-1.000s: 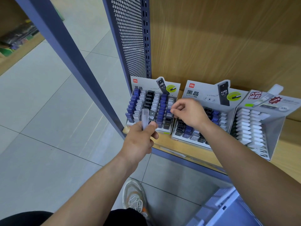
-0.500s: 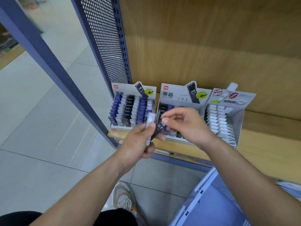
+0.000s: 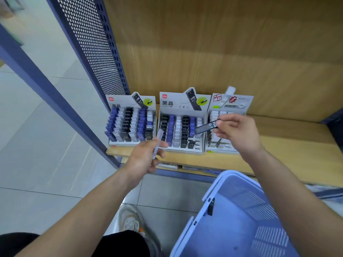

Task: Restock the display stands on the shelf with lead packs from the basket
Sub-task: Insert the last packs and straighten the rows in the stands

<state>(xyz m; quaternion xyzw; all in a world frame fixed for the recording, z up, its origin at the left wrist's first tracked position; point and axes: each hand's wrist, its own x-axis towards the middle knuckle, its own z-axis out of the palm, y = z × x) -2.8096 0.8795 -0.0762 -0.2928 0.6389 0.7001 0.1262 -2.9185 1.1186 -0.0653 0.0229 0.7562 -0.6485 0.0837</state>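
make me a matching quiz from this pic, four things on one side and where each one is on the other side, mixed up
Things:
1. black lead pack
2. clear lead pack
3. blue basket
4. left display stand

Places:
a. held in the left hand
b. in front of the shelf, lower right of the view
c. pinched in the right hand
d. at the shelf's left end, beside the perforated panel

Pairs: 1-c, 2-a, 3-b, 4-d
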